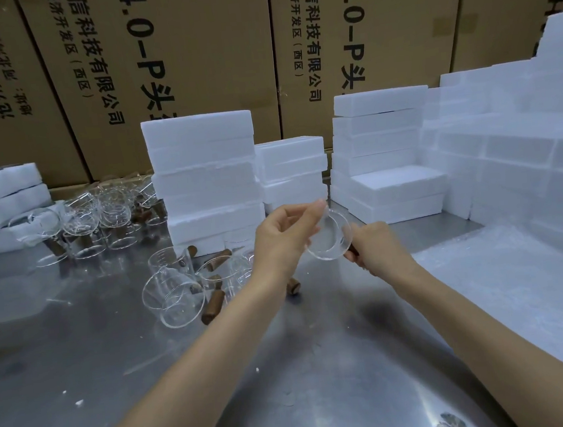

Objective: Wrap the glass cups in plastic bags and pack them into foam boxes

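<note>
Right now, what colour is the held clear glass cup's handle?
Dark brown wooden handle, gripped by right hand; head view.

Two bare forearms enter from the lower frame edge. No sleeves, gloves, rings, watches or bands are visible on either arm. The left hand (284, 235) and right hand (378, 250) show short, unpainted fingernails where visible.

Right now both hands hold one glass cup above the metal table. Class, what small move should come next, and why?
Probably reach for a plastic bag. The glass cup looks bare, held off the metal table between the left hand at its rim and the right hand gripping its wooden handle. No loose bag is clearly visible; the bubbly sheet lies at right. The foam boxes behind appear closed.
</note>
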